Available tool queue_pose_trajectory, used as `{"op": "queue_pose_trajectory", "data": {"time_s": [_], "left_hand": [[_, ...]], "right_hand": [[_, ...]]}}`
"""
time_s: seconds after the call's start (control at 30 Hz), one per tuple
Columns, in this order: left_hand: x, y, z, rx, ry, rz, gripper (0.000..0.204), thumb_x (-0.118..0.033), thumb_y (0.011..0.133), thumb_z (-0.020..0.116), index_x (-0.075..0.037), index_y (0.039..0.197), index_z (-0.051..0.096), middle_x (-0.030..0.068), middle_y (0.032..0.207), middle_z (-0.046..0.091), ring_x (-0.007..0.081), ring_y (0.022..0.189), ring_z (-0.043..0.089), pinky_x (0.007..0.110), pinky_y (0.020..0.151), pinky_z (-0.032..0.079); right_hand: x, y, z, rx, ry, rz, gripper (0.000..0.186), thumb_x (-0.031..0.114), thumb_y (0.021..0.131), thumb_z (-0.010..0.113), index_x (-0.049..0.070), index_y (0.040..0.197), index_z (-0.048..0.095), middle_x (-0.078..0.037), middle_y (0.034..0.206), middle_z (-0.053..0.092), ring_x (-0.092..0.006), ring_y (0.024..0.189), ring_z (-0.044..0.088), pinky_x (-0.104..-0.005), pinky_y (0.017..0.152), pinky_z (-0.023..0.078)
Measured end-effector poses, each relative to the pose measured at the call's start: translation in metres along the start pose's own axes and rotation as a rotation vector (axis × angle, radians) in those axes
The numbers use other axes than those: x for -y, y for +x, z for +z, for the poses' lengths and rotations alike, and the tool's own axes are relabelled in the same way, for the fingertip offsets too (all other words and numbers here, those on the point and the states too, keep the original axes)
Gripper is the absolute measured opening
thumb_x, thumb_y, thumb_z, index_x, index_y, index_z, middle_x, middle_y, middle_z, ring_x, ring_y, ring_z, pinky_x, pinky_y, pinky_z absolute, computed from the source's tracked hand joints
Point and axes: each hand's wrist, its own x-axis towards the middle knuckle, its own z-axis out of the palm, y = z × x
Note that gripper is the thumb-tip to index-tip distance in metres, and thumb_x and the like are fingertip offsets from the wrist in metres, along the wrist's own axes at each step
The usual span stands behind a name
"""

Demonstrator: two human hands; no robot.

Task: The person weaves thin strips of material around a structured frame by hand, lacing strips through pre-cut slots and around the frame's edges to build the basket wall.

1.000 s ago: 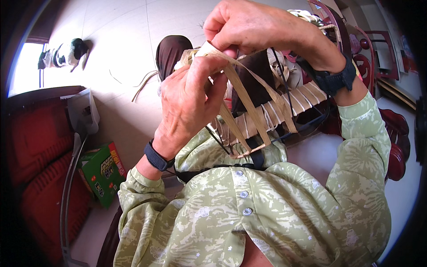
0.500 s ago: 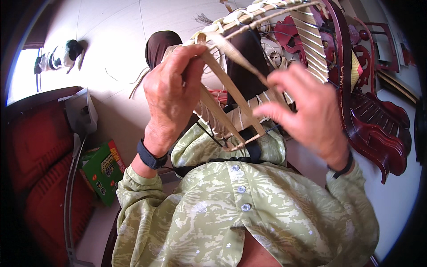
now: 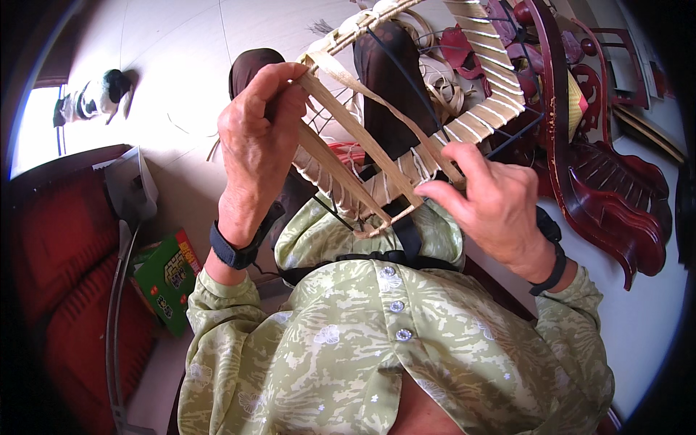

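A frame point(image 3: 492, 109) wrapped in pale flat strips and white cord lies across my lap. My left hand point(image 3: 257, 138) is closed on a beige flat strip point(image 3: 341, 116) at the frame's upper-left bar, with more strips slanting down to the near bar. My right hand point(image 3: 493, 203) is at the lower right of these strips, thumb and forefinger spread, other fingers curled; their tips touch or nearly touch the strips. Loose beige strips point(image 3: 446, 98) and red cord point(image 3: 346, 151) show behind the frame, around my dark-clothed legs point(image 3: 384, 80).
Carved dark-red wooden furniture point(image 3: 609, 203) stands at right. At left are a red padded seat point(image 3: 87, 304), a metal stand point(image 3: 116, 319) and a green box point(image 3: 161, 283). A black-and-white dog-like shape point(image 3: 98, 98) is on the pale tiled floor point(image 3: 174, 51).
My right hand has come down from the upper bar to the strips' lower end, its fingers spreading. My left hand has shifted up and left. More of the frame's upper right side now shows.
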Motion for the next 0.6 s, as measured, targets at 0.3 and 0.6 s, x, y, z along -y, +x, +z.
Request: {"op": "queue_pose_trajectory", "data": {"time_s": [0.3,0.6], "left_hand": [[0.002,-0.004,-0.004,-0.025,0.016,0.007,0.015,0.0,0.091,0.064,-0.002,0.105,0.067,0.0059,0.076,0.068,0.0109,0.067,0.063,0.026,0.061,0.051],[0.009,0.005,0.002,0.012,-0.047,-0.03,0.014,0.0,0.09,0.063,-0.002,0.104,0.066,0.0069,0.076,0.067,0.0121,0.066,0.063,0.027,0.061,0.051]], "right_hand": [[-0.028,0.038,-0.06,0.638,0.602,0.687,0.011,0.011,0.093,0.065,0.003,0.085,0.066,0.001,0.06,0.06,-0.0055,0.044,0.055,-0.0198,0.036,0.039],[-0.015,0.149,-0.085,0.002,0.088,-0.081,0.053,0.005,0.095,0.058,0.003,0.146,0.045,-0.007,0.095,0.07,-0.0126,0.077,0.067,-0.0241,0.063,0.055]]}}
